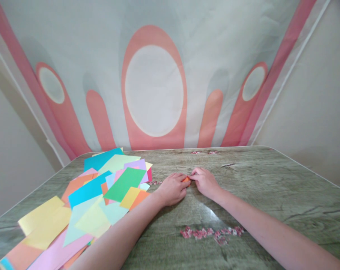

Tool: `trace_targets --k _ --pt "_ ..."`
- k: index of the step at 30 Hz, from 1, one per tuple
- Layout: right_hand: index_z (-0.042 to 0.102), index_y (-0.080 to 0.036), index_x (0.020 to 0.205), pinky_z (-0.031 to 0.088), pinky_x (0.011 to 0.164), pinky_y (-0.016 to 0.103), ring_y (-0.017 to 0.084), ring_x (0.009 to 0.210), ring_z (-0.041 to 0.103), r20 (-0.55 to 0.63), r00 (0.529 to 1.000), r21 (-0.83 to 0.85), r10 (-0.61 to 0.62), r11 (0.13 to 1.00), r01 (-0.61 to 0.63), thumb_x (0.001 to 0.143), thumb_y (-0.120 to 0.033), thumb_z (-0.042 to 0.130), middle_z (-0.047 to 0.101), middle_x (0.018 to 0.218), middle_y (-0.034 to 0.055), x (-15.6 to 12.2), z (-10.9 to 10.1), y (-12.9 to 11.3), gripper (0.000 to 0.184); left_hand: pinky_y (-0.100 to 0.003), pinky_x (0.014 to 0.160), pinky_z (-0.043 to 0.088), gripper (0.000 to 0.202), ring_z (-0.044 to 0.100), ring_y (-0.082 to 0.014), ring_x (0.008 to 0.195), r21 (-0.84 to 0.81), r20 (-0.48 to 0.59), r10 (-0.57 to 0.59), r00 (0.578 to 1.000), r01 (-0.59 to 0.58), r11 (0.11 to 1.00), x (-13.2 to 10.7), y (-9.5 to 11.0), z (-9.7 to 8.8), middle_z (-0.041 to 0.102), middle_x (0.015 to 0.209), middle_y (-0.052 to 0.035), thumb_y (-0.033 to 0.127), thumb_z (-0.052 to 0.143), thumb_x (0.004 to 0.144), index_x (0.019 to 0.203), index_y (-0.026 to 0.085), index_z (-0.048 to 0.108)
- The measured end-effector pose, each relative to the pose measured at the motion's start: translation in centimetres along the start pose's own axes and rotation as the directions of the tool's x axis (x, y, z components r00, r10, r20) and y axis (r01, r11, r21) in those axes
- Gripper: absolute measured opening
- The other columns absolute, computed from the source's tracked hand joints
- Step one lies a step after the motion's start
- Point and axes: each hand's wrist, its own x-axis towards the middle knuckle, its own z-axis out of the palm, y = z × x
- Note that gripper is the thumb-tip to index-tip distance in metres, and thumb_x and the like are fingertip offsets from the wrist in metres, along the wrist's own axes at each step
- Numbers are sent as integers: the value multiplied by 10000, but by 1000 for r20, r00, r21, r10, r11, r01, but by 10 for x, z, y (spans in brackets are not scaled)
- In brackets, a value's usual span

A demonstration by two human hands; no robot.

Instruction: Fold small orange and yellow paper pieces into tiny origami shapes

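Note:
A small piece of orange paper, seemingly folded, lies on the table between my two hands. My left hand rests palm down over its left side, fingers bent and pressed on it. From the right, my right hand pinches the paper's right edge with thumb and fingertips. Much of the paper is hidden under the fingers, so its full shape cannot be made out.
Loose sheets of coloured paper overlap in a wide heap on the left, partly under my left forearm. The wood-grain table bears pink blossom prints. Behind its far edge hangs a pink and white printed cloth.

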Motion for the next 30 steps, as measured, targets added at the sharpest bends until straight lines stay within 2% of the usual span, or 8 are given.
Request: trace_targets --k 5,11,19,24,30 --pt "666 -307 959 336 721 298 192 897 463 74 997 -110 5 994 3 841 -147 456 559 913 50 1 -9 -6 289 -344 958 334 272 481 -213 1066 -16 29 38 999 -37 999 -1 -2 -7 550 1117 -55 210 421 812 1055 218 543" --pt "661 -285 942 338 716 304 203 902 458 97 995 -167 -4 986 20 831 -148 471 555 933 57 0 -14 -11 259 -358 959 334 227 471 -227 1083 4 53 65 996 -65 998 -3 -3 -8 542 1122 -65 273 447 815 986 225 589" --pt "600 -135 1038 372 739 345 236 874 483 155 985 -294 -74 949 117 861 -138 422 578 900 119 -3 -13 -25 251 -364 964 342 242 481 -226 1066 -27 57 60 997 -59 998 -3 -3 -9 558 1076 -71 284 448 820 998 222 601" --pt "603 -145 1055 393 752 333 230 880 491 195 973 -233 -125 957 170 858 -147 433 590 911 124 -4 -18 -20 260 -363 1037 268 262 466 -209 1108 -60 44 77 996 -74 995 -3 -3 -8 544 1150 -58 257 461 820 1048 232 585" --pt "619 -272 1081 382 816 327 221 998 480 284 942 -70 -180 976 208 753 -43 473 567 1103 84 -7 -28 -3 427 -367 1052 255 313 442 -213 1163 -98 75 81 994 -73 992 -4 -4 -11 531 1198 -65 278 484 821 1123 242 558"
